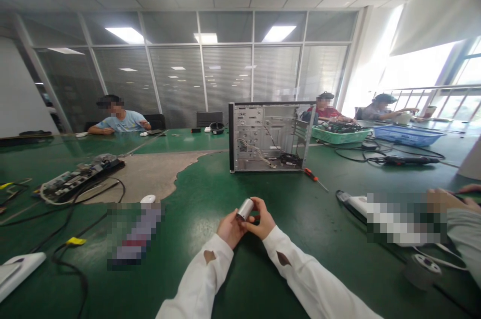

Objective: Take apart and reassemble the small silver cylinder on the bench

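Observation:
Between my two hands is a small silver metal cylinder (246,208) with a darker lower end, tilted above the green table; its exact kind I cannot make out. My left hand (230,230) is turned palm up, its fingers closed around the lower end. From the other side, my right hand (264,220) grips it with thumb and fingers. Some fingertips are hidden behind the cylinder and the hands. Beyond them an opened computer case (268,137) stands upright, with loose cables inside. A screwdriver (314,179) with a red and black handle lies at its right.
At left lie a circuit-board assembly (80,176), black cables and a white computer mouse (148,199). A green basket (340,134) and a blue basket (408,134) stand far right. Another person's hand (447,201) is at the right edge. Several people sit around the table (195,279).

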{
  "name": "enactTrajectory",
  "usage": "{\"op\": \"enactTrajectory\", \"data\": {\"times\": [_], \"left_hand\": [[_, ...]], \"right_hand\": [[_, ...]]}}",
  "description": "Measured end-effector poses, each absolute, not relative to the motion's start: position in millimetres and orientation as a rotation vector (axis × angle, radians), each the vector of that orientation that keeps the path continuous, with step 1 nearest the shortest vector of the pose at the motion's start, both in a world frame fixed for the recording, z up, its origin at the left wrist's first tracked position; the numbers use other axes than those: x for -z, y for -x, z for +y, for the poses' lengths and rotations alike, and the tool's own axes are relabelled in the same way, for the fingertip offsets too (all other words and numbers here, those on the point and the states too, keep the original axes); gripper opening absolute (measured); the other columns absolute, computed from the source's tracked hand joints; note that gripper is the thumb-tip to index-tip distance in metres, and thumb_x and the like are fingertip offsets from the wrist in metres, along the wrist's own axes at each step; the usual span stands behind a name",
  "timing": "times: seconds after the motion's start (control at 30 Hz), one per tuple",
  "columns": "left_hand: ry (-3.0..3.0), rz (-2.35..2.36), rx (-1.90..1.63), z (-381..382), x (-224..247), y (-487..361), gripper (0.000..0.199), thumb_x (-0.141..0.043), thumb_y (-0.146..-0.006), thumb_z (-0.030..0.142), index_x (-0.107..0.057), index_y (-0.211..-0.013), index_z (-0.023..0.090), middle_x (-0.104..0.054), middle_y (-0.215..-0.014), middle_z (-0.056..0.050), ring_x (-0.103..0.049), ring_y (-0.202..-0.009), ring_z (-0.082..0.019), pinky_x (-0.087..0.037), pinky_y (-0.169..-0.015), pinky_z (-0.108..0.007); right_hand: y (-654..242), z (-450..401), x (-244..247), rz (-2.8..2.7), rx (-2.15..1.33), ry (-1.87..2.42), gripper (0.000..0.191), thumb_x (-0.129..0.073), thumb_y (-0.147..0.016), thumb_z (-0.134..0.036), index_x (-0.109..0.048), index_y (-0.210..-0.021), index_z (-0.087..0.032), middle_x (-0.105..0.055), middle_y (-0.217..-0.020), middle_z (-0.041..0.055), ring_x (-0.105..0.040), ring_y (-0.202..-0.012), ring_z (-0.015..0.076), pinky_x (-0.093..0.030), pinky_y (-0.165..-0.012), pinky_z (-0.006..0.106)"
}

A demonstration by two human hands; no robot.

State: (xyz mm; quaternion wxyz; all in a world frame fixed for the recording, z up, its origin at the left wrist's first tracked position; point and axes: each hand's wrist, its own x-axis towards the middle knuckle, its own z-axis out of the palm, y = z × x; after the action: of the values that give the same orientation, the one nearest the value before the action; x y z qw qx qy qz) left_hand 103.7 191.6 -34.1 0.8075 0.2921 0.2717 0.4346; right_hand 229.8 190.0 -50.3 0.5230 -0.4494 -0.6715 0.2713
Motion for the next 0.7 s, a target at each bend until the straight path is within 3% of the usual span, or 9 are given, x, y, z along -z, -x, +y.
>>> {"op": "enactTrajectory", "data": {"times": [0.17, 0.3, 0.47, 0.7], "left_hand": [[-0.632, 0.651, -0.967, 191, 32, -108, 0.032, -0.044, -0.075, 0.033, -0.052, -0.094, 0.009, -0.061, -0.068, -0.009, -0.058, -0.064, -0.016, -0.042, -0.065, -0.029], [-0.676, 0.762, -1.065, 193, 32, -108, 0.02, -0.052, -0.069, 0.027, -0.052, -0.086, 0.016, -0.06, -0.072, -0.005, -0.059, -0.066, -0.016, -0.043, -0.057, -0.026], [-0.867, 0.87, -1.141, 198, 36, -107, 0.028, -0.056, -0.065, 0.038, -0.053, -0.08, 0.015, -0.058, -0.068, -0.003, -0.056, -0.061, -0.014, -0.039, -0.048, -0.022], [-1.311, 1.018, -1.246, 201, 40, -107, 0.035, -0.063, -0.058, 0.04, -0.054, -0.08, 0.014, -0.059, -0.079, -0.006, -0.055, -0.074, -0.017, -0.042, -0.067, -0.028]], "right_hand": [[-234, 190, 49, -1.594, -0.66, 1.076, 0.065, -0.064, -0.051, -0.018, -0.03, -0.106, -0.021, -0.05, -0.104, 0.0075, -0.052, -0.094, 0.0201, -0.047, -0.066, 0.03], [-234, 189, 46, -1.564, -0.685, 1.07, 0.06, -0.062, -0.052, -0.017, -0.032, -0.104, -0.021, -0.051, -0.101, 0.0063, -0.053, -0.091, 0.019, -0.048, -0.062, 0.028], [-232, 185, 41, -1.674, -0.62, 1.126, 0.061, -0.065, -0.049, -0.02, -0.034, -0.102, -0.021, -0.052, -0.096, 0.005, -0.054, -0.086, 0.0184, -0.047, -0.06, 0.028], [-232, 184, 43, -1.768, -0.477, 1.115, 0.064, -0.062, -0.049, -0.018, -0.033, -0.106, -0.019, -0.048, -0.097, 0.0061, -0.051, -0.084, 0.0177, -0.046, -0.063, 0.029]]}}
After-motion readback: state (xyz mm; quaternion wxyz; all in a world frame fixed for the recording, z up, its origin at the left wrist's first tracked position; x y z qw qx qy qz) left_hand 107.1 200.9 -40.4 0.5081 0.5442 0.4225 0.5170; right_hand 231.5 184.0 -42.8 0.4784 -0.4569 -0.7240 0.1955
